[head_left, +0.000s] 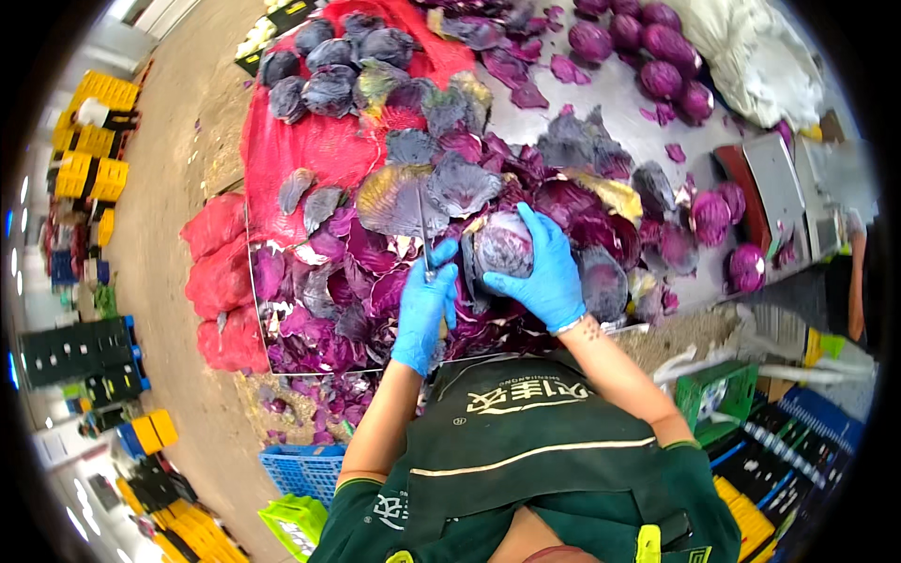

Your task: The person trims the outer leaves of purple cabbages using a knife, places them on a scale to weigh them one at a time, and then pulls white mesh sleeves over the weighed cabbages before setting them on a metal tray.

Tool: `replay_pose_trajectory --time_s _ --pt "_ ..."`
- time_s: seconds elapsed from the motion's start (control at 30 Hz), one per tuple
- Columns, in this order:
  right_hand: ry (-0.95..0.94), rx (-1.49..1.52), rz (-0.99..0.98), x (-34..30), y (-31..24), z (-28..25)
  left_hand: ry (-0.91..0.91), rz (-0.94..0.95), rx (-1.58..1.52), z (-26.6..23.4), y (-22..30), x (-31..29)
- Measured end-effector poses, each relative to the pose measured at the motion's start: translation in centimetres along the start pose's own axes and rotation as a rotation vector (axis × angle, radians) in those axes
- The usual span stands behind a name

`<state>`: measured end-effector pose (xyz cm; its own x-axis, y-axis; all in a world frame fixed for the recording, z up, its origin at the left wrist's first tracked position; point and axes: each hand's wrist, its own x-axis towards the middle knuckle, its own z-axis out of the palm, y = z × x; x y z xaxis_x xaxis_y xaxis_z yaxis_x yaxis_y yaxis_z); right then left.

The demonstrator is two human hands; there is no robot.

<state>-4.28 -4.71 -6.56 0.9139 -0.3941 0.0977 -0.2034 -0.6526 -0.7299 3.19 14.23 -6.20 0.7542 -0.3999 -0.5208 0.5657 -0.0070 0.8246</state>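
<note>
Free: bare metal tabletop [610,98], far side | Obstacles: heaped leaves [366,249] nearer, knife [423,223] — whole cabbages [662,80] far right

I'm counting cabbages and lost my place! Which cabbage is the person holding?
The cabbage in the right hand, just right of the knife. The dark cabbages on the red netting and the shiny purple ones on the table have no hand on them.

In front of the green-clad torso [526,450], the blue-gloved left hand [425,305] curls inward; the blue-gloved right hand [547,274] spreads, cupped.
</note>
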Motion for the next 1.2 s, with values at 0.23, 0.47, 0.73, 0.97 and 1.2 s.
replay_pose_trajectory --time_s 0.23,0.47,0.73,0.97,1.2 --pt "-0.062 0.012 -0.064 -0.4 0.0 -0.9 -0.068 0.54 0.734 6.5 6.4 6.0" --pt "-0.097 0.227 -0.232 -7.1 5.1 -6.4 -0.616 0.088 0.141 22.9 3.5 -0.7" --pt "-0.039 0.705 0.095 -18.8 25.3 -22.0 -0.234 0.115 0.176 40.5 -8.9 5.6" --pt "0.501 0.414 0.406 -24.3 38.3 -35.9 0.154 0.729 1.404 45.1 -16.2 7.8" --pt "0.288 -0.022 0.449 -14.9 44.8 -43.5 -0.344 -0.228 0.762 58.3 -17.4 4.1"
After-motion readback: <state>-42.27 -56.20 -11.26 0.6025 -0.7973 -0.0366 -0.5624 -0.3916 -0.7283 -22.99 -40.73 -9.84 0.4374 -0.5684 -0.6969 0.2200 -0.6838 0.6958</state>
